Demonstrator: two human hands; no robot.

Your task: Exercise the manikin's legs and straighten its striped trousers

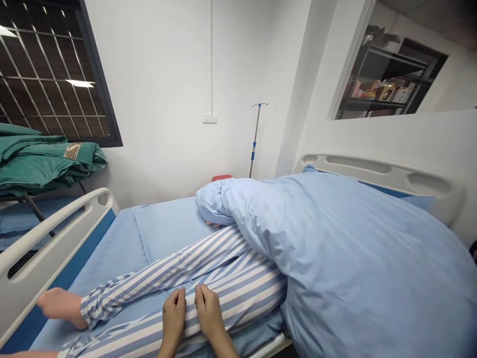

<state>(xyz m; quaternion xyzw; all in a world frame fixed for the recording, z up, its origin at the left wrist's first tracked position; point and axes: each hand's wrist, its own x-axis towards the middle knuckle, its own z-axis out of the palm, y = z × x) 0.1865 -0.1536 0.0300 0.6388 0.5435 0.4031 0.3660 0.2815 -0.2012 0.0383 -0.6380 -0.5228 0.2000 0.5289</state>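
A person lies on a hospital bed, legs in blue-and-white striped trousers (pixel 208 268), the upper body hidden under a light blue quilt (pixel 335 258). My left hand (pixel 173 313) and my right hand (pixel 208 311) lie side by side on the nearer striped leg, fingers stretched flat and pressed onto the cloth, holding nothing. A bare foot (pixel 59 304) rests on the blue sheet at the left. A hand of the lying person (pixel 214 224) peeks from under the quilt's edge.
White bed end boards stand at the left (pixel 55 233) and right (pixel 376 171). A drip stand (pixel 255 136) is by the far wall. Folded green cloth (pixel 44 159) lies on a rack at the left. A shelf of boxes (pixel 387 84) shows through an opening.
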